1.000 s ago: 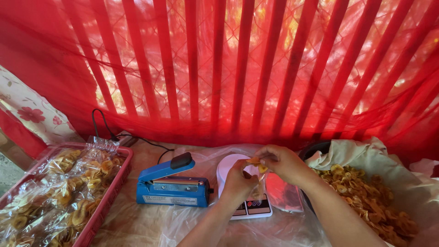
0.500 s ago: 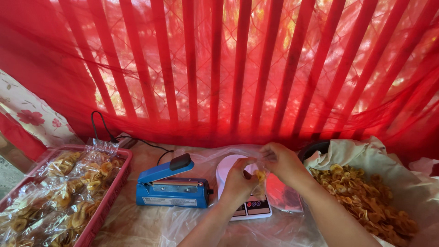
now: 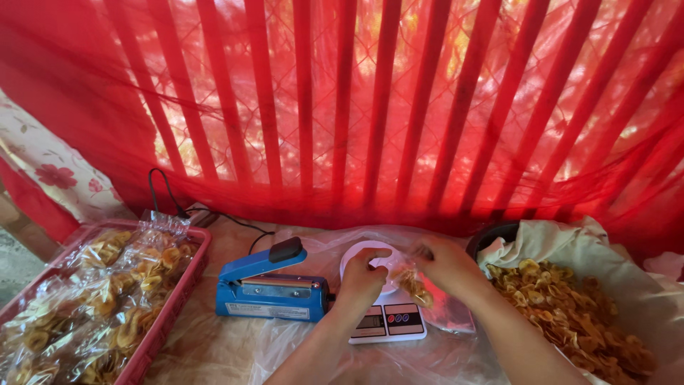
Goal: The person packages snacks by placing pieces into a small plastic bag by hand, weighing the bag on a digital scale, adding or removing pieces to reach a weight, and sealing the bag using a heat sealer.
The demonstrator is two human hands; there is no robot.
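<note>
My left hand [image 3: 362, 279] and my right hand [image 3: 445, 266] meet over a small white kitchen scale [image 3: 388, 319] with a round top. Between them they hold a small clear plastic bag of yellow chips [image 3: 412, 281], which hangs just above the scale's plate. The left fingers pinch the bag's rim on one side and the right fingers pinch the other. A blue heat sealer [image 3: 269, 290] with a black handle sits just left of the scale.
A pink tray [image 3: 174, 303] at the left holds several sealed bags of chips. At the right lies a heap of loose chips [image 3: 570, 314] on cloth-lined sacking. A black cable [image 3: 171, 196] runs behind. Red mesh curtain hangs over bars at the back.
Both hands have stayed over the scale. The bag of chips has dropped a little lower between them, and the view has tilted slightly.
</note>
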